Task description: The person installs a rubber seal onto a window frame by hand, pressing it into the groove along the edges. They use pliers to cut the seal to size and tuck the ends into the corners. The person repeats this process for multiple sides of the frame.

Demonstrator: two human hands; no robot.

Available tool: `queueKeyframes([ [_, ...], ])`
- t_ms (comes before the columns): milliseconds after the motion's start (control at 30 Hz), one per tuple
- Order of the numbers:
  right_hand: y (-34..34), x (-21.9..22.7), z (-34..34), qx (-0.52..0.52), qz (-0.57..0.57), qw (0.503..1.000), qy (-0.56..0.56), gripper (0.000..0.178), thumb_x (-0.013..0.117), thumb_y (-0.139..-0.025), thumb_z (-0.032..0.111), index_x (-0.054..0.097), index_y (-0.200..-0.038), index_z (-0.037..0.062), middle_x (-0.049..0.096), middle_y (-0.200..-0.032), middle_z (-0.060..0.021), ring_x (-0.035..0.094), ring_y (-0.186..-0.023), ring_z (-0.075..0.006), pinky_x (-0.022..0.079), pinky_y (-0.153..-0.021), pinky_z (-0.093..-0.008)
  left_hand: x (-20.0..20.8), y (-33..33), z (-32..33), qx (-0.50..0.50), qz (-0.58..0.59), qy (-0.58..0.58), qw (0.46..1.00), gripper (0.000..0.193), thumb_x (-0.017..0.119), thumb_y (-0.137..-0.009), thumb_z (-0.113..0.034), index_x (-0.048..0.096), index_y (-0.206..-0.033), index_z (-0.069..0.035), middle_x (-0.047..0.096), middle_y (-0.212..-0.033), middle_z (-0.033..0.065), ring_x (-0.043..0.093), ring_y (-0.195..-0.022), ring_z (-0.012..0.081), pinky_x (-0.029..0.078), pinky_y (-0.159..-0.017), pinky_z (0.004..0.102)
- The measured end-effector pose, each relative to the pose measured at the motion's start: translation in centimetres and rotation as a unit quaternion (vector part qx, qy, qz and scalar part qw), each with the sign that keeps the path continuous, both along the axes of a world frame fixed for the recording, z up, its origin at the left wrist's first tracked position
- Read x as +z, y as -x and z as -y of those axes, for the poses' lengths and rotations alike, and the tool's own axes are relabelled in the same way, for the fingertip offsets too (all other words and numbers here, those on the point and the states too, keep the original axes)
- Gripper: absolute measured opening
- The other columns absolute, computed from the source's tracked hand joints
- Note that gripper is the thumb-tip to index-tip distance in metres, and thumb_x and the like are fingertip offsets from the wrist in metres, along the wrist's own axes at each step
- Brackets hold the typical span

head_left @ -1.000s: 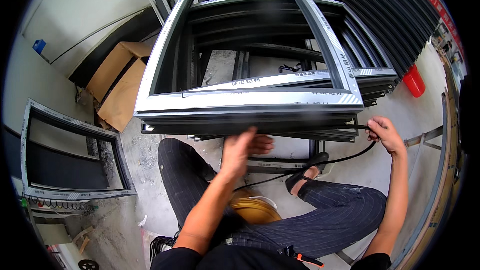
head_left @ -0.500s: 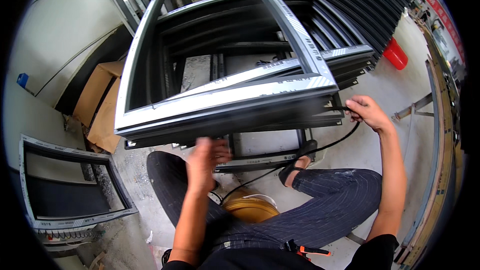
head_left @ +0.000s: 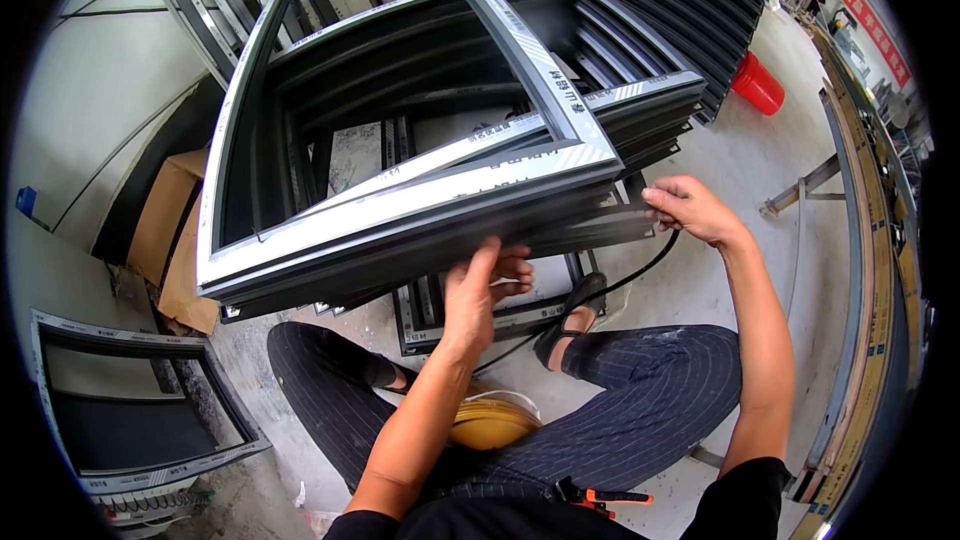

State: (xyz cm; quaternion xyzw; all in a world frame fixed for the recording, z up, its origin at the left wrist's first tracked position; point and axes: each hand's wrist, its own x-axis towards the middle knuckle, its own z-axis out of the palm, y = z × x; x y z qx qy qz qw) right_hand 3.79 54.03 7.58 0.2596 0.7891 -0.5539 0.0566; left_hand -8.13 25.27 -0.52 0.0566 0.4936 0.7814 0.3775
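Observation:
A window frame (head_left: 420, 215), dark with pale printed film on its faces, lies on a stack of similar frames in front of me. My right hand (head_left: 690, 210), beyond the frame's near right corner, pinches a black rubber sealing strip (head_left: 655, 265). From there the strip loops down and runs left between my legs, toward a yellow bucket (head_left: 495, 422). My left hand (head_left: 482, 292) is just at the near dark side of the frame, fingers apart and slightly bent, with nothing seen in it. Whether its fingertips touch that side I cannot tell.
Another frame (head_left: 150, 340) stands at the left, near folded cardboard (head_left: 165, 210). Dark profiles (head_left: 680, 0) are stacked at the back right, beside a red bucket (head_left: 758, 85). Long bars (head_left: 865, 290) line the right. Orange-handled pliers (head_left: 618, 496) are at my waist.
My left hand has moved right and up along the frame's near side. My right hand, still pinching the strip, is nearer the frame's corner. The whole view has shifted somewhat.

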Motion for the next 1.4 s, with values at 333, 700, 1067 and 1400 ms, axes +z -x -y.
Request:
queueKeyframes([
  [333, 0.5, -0.1, -0.6, 0.014, 0.007, 1.000, 0.005, 0.030, 0.059, -0.097, 0.030, 0.060, -0.087, 0.0021, 0.048, -0.067, 0.0030, 0.053, -0.069, -0.0072, 0.046, -0.062, -0.0248, -0.3, -0.8, -4.0, -0.039, 0.008, -0.014, 0.999, 0.052, 0.060, -0.091, -0.046, 0.064, -0.105, 0.003, 0.065, -0.083, 0.0077, 0.062, -0.079, 0.0156, 0.050, -0.071, 0.0299],
  [700, 1.0, 0.5, -0.3, 0.031, 0.005, 0.999, -0.035, 0.029, 0.058, -0.097, 0.027, 0.061, -0.085, 0.0013, 0.056, -0.071, 0.0000, 0.050, -0.063, -0.0062, 0.044, -0.059, -0.0231, -0.4, -1.4, -5.9, -0.018, 0.016, -0.040, 0.999, 0.047, 0.061, -0.091, -0.042, 0.065, -0.100, 0.004, 0.067, -0.083, 0.0123, 0.064, -0.074, 0.0190, 0.053, -0.069, 0.0328],
  [1067, 4.4, 4.0, 5.0, 0.020, -0.295, 0.826, -0.480, 0.021, 0.065, -0.086, 0.017, 0.065, -0.097, -0.0004, 0.065, -0.096, -0.0147, 0.061, -0.091, -0.0325, 0.049, -0.079, -0.0380, 2.0, 1.7, 15.3, 0.366, -0.280, 0.166, 0.872, 0.052, 0.040, -0.103, -0.039, 0.066, -0.084, 0.002, 0.064, -0.069, 0.0076, 0.058, -0.058, 0.0134, 0.049, -0.059, 0.0272],
  [1400, 10.1, 5.0, 10.6, 0.237, -0.276, 0.736, -0.571, 0.049, 0.058, -0.088, 0.049, 0.063, -0.084, 0.0012, 0.063, -0.078, -0.0154, 0.061, -0.084, -0.0330, 0.041, -0.098, -0.0448, 8.6, 8.3, 9.4, 0.354, -0.701, 0.416, 0.457, 0.029, 0.045, -0.097, -0.019, 0.069, -0.092, -0.005, 0.067, -0.098, 0.0116, 0.060, -0.103, 0.0268, 0.037, -0.097, 0.0381],
])
